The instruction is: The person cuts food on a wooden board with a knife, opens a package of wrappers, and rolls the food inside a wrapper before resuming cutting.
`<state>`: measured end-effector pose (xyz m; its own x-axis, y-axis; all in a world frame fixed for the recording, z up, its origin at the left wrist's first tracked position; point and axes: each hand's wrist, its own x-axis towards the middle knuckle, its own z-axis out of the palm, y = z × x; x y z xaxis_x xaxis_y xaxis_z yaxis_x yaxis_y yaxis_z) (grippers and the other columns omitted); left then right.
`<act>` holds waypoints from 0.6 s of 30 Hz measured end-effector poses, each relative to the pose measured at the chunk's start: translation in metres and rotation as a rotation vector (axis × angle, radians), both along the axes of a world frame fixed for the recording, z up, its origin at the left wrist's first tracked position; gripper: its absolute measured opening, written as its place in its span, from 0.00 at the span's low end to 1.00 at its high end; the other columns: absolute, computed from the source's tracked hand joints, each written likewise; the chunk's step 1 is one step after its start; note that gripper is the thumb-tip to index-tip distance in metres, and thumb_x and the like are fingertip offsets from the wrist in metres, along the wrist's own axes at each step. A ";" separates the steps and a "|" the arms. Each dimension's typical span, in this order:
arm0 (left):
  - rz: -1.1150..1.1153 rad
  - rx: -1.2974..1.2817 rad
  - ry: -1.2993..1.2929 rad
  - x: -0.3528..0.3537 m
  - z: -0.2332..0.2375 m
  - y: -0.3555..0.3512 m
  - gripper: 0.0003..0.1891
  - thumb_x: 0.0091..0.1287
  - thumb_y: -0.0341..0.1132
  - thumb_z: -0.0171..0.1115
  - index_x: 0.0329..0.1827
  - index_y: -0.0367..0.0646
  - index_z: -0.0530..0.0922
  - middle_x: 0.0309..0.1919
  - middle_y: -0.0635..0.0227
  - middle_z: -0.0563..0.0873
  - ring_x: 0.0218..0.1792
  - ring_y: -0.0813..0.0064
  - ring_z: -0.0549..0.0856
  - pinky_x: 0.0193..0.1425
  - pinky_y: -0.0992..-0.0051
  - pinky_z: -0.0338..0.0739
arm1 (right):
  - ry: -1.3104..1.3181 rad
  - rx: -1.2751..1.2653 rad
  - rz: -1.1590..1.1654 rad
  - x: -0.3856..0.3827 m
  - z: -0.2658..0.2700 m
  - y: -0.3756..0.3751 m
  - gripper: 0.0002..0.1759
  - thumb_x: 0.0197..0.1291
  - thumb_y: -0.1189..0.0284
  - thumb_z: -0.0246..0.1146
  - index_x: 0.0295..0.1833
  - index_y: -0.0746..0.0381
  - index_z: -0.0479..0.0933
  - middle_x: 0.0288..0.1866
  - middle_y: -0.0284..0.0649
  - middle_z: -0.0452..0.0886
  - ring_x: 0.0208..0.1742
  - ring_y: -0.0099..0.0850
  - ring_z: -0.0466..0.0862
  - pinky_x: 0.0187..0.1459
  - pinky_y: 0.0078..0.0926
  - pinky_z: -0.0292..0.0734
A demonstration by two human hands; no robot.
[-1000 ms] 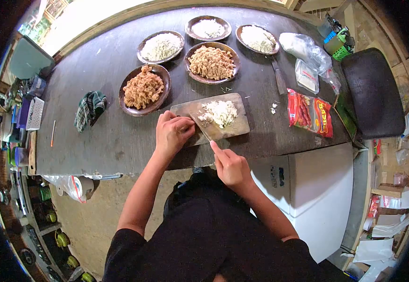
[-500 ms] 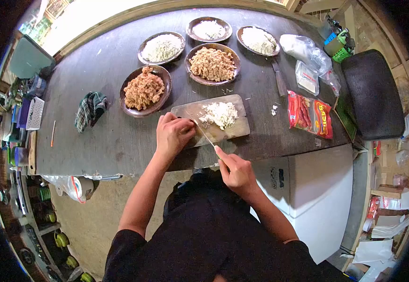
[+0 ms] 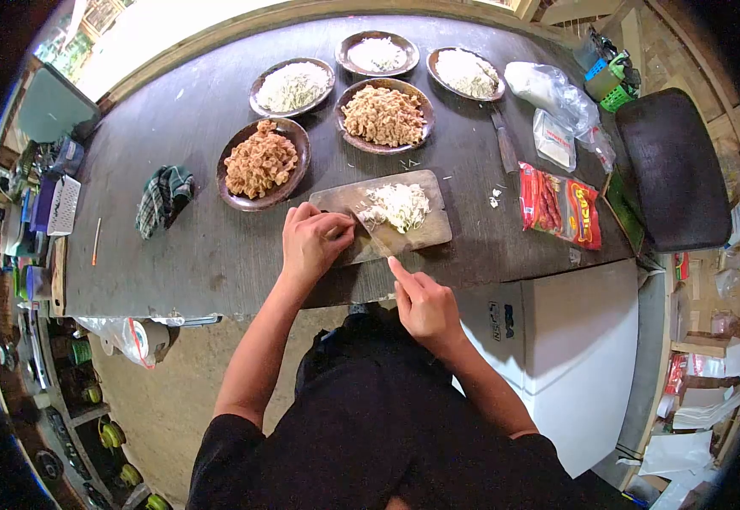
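Observation:
A wooden cutting board (image 3: 429, 239) lies near the table's front edge with a heap of chopped white pieces (image 3: 398, 207) on it. My left hand (image 3: 315, 242) is closed at the board's left part, its fingertips pressed on something too small and covered to name. In my right hand (image 3: 427, 313) is the handle of a knife (image 3: 377, 241). The blade slants up and left over the board, its tip side close to my left fingertips and beside the white heap.
Behind the board stand plates of brown pieces (image 3: 261, 161) (image 3: 384, 116) and plates of white shreds (image 3: 293, 86). A second knife (image 3: 505, 145), a red packet (image 3: 560, 206) and plastic bags (image 3: 553, 93) lie right. A checked cloth (image 3: 164, 200) is left.
The knife and my right hand have shifted slightly, and the blade now shows at a different tilt. My left hand stays in nearly the same place.

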<state>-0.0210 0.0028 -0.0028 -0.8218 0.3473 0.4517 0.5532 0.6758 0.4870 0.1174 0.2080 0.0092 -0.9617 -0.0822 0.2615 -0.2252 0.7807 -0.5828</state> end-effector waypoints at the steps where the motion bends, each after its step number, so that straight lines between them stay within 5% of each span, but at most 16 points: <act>1: 0.001 -0.003 0.002 0.000 -0.001 0.000 0.05 0.53 0.36 0.79 0.32 0.53 0.91 0.32 0.78 0.92 0.36 0.72 0.80 0.48 0.69 0.72 | -0.022 -0.005 -0.017 0.001 0.004 0.001 0.27 0.68 0.74 0.66 0.73 0.57 0.78 0.29 0.45 0.80 0.26 0.47 0.84 0.29 0.44 0.80; 18: -0.011 -0.012 0.000 0.000 0.001 -0.002 0.06 0.54 0.36 0.79 0.33 0.51 0.91 0.35 0.78 0.93 0.37 0.71 0.81 0.49 0.69 0.74 | -0.050 -0.006 -0.014 -0.009 0.002 -0.008 0.27 0.67 0.75 0.67 0.73 0.55 0.79 0.29 0.46 0.80 0.29 0.49 0.84 0.32 0.46 0.80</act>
